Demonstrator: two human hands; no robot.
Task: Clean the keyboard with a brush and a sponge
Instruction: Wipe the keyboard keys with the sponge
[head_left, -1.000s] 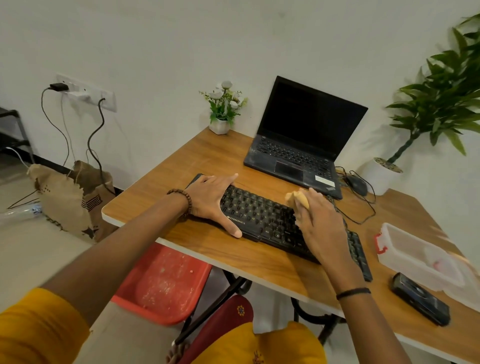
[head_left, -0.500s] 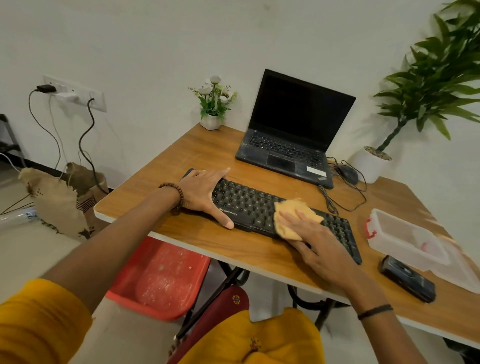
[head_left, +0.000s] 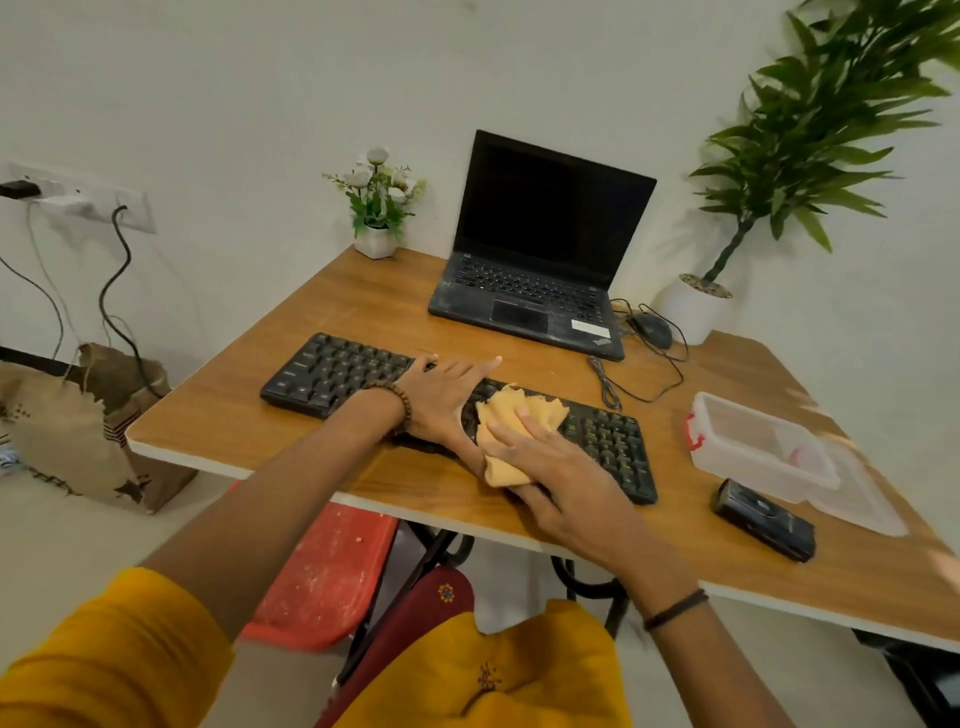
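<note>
A black keyboard lies across the wooden table, near its front edge. My left hand rests flat on the middle of the keys, fingers straight and pointing right. A soft yellow sponge cloth lies on the keys just right of it and hangs over the keyboard's front edge. My right hand presses down on the sponge cloth with its fingers laid flat; its thumb is hidden. No brush is in view.
An open black laptop stands behind the keyboard, with a wired mouse beside it. A clear plastic box and a small black case sit at the right. A flower pot and a plant pot stand by the wall.
My left hand has slid from the keyboard's left end to its middle. My right hand has carried the sponge cloth leftwards over the keys, up against the left hand.
</note>
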